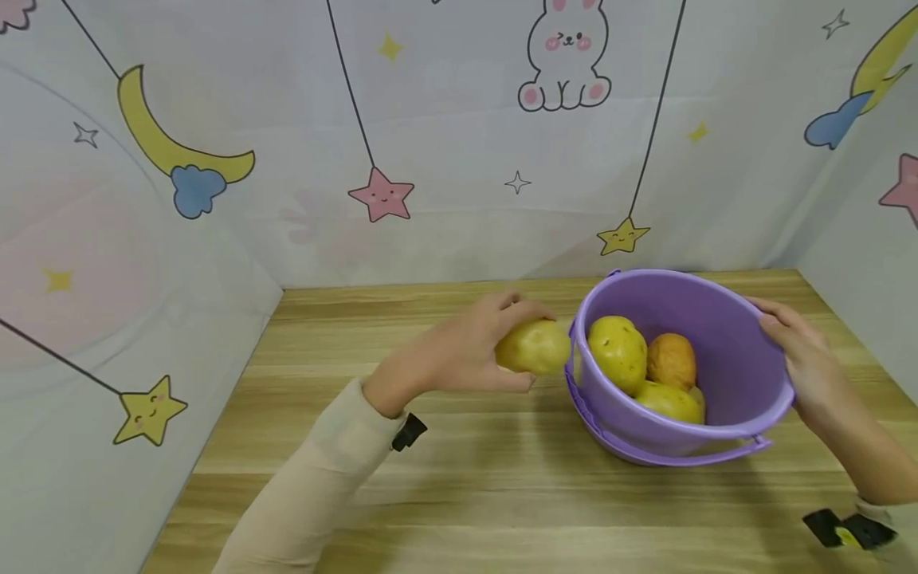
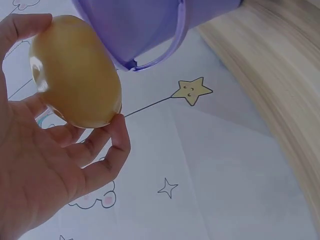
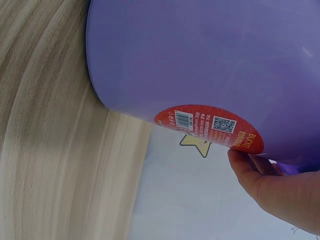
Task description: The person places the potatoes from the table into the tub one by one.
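My left hand grips a yellow potato just left of the purple bucket. In the left wrist view the thumb and fingers curl round this potato, close to the bucket's side and handle. The bucket leans toward me and to the left on the table. Inside it lie several potatoes, among them a large yellow one, a browner one and one lower in front. My right hand holds the bucket's right rim, thumb over the edge. A red label shows on the bucket's outer wall.
The wood-grain table extends in front of and left of the bucket. White cloth walls printed with stars, moons and a rabbit stand behind and at both sides. The bucket's purple handle hangs down along its front.
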A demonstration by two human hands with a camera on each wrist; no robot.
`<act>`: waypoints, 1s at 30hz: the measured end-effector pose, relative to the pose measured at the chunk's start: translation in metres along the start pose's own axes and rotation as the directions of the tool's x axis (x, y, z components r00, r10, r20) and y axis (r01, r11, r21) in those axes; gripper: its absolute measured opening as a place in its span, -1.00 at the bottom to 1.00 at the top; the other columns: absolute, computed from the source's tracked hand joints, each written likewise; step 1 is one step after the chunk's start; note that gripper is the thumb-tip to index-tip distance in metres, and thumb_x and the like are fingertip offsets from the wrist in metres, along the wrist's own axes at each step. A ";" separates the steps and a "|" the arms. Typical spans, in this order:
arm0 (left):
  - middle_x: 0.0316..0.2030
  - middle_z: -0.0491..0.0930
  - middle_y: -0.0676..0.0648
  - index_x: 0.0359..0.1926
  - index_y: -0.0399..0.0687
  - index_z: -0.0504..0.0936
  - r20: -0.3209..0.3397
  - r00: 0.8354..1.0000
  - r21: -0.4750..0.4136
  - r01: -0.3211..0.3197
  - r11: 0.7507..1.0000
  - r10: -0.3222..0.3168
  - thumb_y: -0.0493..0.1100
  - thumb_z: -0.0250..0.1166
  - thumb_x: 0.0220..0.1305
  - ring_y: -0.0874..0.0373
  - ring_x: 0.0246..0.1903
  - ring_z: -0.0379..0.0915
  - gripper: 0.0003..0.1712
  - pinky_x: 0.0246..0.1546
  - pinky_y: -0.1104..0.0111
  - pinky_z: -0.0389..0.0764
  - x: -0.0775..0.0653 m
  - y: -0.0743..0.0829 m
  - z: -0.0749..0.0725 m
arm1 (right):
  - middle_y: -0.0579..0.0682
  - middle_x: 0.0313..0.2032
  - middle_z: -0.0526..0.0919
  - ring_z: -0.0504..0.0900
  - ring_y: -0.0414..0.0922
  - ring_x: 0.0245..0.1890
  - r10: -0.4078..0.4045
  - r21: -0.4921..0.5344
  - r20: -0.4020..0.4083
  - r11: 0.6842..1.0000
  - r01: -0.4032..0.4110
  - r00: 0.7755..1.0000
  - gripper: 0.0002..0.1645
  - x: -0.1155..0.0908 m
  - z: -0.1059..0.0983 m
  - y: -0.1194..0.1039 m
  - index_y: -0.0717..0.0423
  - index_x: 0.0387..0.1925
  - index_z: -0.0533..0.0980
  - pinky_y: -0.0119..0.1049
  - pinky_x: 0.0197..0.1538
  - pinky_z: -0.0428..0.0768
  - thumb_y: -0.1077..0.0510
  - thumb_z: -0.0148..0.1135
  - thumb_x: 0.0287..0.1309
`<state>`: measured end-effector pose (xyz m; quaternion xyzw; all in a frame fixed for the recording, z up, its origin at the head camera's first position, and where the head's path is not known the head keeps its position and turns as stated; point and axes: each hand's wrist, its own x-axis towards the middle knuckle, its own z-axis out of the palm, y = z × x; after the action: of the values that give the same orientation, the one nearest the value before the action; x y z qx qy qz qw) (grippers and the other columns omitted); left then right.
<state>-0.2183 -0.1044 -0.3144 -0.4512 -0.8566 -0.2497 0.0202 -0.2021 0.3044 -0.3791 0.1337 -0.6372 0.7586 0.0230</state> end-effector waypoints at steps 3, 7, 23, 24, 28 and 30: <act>0.02 0.39 0.03 0.27 0.08 0.45 -0.019 0.999 0.008 -0.033 0.999 0.034 0.07 0.36 0.04 0.20 -0.07 0.31 -0.28 -0.15 0.39 0.49 0.007 0.005 -0.007 | -0.18 -0.08 0.68 0.67 -0.26 -0.25 0.001 0.012 -0.011 1.000 -0.001 1.000 -0.53 0.001 0.002 -0.001 -0.08 0.10 0.61 -0.44 -0.32 0.61 0.31 -0.20 0.53; 0.03 0.39 0.03 0.30 0.11 0.44 -0.021 0.999 0.025 -0.045 0.999 0.045 0.10 0.37 0.06 0.21 -0.06 0.31 -0.26 -0.13 0.38 0.46 0.014 0.011 -0.013 | -0.18 -0.09 0.67 0.67 -0.26 -0.25 0.009 0.012 -0.011 1.000 -0.009 1.000 -0.52 0.002 0.003 -0.003 -0.09 0.10 0.60 -0.43 -0.32 0.62 0.31 -0.22 0.54; 0.11 0.37 0.01 0.31 0.18 0.42 0.048 0.993 0.077 -0.108 0.991 0.104 0.17 0.34 0.11 0.21 0.04 0.29 -0.27 -0.06 0.47 0.39 0.050 0.033 -0.016 | -0.19 -0.07 0.68 0.67 -0.27 -0.25 0.009 0.002 -0.015 1.000 -0.009 1.000 -0.51 0.002 0.005 -0.005 -0.08 0.09 0.61 -0.44 -0.32 0.61 0.31 -0.22 0.53; 0.12 0.37 0.00 0.32 0.18 0.42 0.054 0.992 0.083 -0.117 0.990 0.113 0.17 0.34 0.12 0.20 0.05 0.29 -0.27 -0.05 0.47 0.38 0.053 0.035 -0.015 | -0.19 -0.08 0.68 0.68 -0.26 -0.25 0.007 0.002 -0.010 1.000 -0.007 1.000 -0.52 0.002 0.005 -0.004 -0.08 0.10 0.61 -0.44 -0.31 0.62 0.31 -0.22 0.54; 0.14 0.36 -0.01 0.32 0.17 0.42 0.074 0.988 0.096 -0.146 0.985 0.139 0.17 0.34 0.13 0.18 0.08 0.28 -0.28 -0.01 0.46 0.35 0.063 0.044 -0.012 | -0.17 -0.08 0.68 0.69 -0.25 -0.25 0.002 -0.007 0.005 1.000 -0.002 1.000 -0.55 0.002 0.003 -0.004 -0.06 0.11 0.59 -0.42 -0.32 0.63 0.29 -0.21 0.54; 0.15 0.36 -0.02 0.33 0.15 0.41 0.087 0.984 0.098 -0.162 0.982 0.154 0.16 0.34 0.14 0.17 0.09 0.28 -0.27 0.01 0.46 0.34 0.068 0.049 -0.011 | -0.16 -0.07 0.68 0.69 -0.24 -0.25 -0.003 -0.012 0.013 1.000 0.003 1.000 -0.56 0.002 0.003 -0.003 -0.04 0.12 0.58 -0.41 -0.31 0.63 0.27 -0.20 0.54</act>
<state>-0.2218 -0.0348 -0.2667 -0.5255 -0.8301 -0.1842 0.0295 -0.2031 0.3017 -0.3748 0.1393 -0.6418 0.7538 0.0209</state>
